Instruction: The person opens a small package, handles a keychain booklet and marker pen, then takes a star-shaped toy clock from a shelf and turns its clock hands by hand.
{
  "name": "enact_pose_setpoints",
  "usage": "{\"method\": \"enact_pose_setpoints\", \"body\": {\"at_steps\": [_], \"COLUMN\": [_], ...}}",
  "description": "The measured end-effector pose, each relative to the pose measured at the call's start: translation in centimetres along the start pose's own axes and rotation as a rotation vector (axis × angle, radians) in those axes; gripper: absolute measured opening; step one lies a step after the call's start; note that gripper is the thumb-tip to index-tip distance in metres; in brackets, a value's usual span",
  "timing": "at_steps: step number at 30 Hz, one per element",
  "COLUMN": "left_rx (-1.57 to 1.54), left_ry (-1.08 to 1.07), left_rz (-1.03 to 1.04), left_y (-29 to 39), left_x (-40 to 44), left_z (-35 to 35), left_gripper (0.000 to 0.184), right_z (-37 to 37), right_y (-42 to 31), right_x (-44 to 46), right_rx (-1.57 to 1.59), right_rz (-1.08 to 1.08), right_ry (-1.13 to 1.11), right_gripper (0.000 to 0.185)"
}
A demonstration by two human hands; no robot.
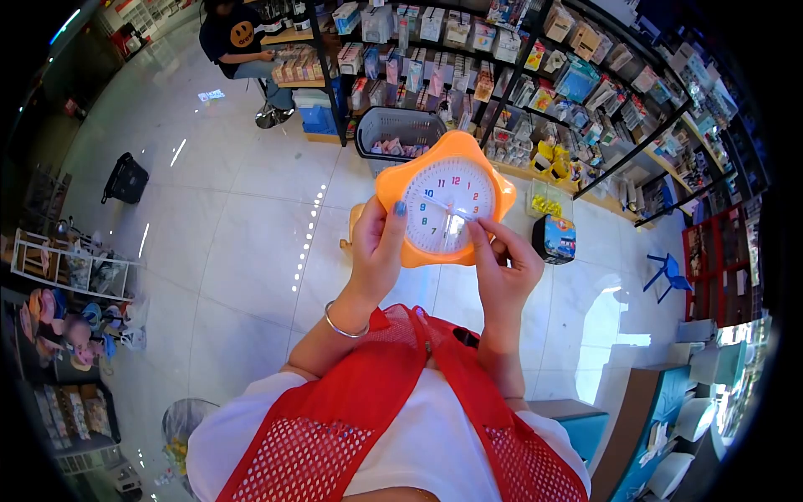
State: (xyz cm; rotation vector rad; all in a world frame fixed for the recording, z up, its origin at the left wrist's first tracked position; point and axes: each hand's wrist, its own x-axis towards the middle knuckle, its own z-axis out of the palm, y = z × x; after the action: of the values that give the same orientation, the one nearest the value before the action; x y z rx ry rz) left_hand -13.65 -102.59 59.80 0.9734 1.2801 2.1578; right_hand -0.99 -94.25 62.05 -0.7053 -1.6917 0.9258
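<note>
An orange wavy-edged clock (439, 219) with a white dial and coloured numerals is held up before my chest, dial towards me. My left hand (378, 247) is closed on its left edge, thumb with a blue nail on the front, the other fingers hidden behind. My right hand (508, 269) is at the lower right of the dial, with thumb and index finger pinched together over the numerals there. Whether anything thin is in that pinch is too small to tell.
A grey basket (400, 120) with packets stands beyond the clock, before shelves (435, 50) of packaged goods. A dark printed box (555, 238) and a clear tub (545, 201) stand on the floor at right. A person (251, 52) sits at far left, near a black basket (125, 177).
</note>
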Motion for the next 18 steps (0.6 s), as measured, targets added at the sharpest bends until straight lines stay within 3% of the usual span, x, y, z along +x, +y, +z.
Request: {"method": "enact_pose_setpoints", "body": {"at_steps": [12, 18], "left_rx": [-0.050, -0.023], "left_ry": [0.010, -0.016], "left_rz": [0.031, 0.020], "left_y": [0.38, 0.46], "left_x": [0.00, -0.06], "left_z": [0.70, 0.53], "left_gripper": [0.028, 0.028], "right_z": [-0.29, -0.32], "right_y": [-0.39, -0.03], "right_x": [0.23, 0.77], "right_rx": [0.001, -0.078], "right_rz": [0.007, -0.118], "right_ry": [0.028, 0.064], "right_gripper": [0.011, 0.012]}}
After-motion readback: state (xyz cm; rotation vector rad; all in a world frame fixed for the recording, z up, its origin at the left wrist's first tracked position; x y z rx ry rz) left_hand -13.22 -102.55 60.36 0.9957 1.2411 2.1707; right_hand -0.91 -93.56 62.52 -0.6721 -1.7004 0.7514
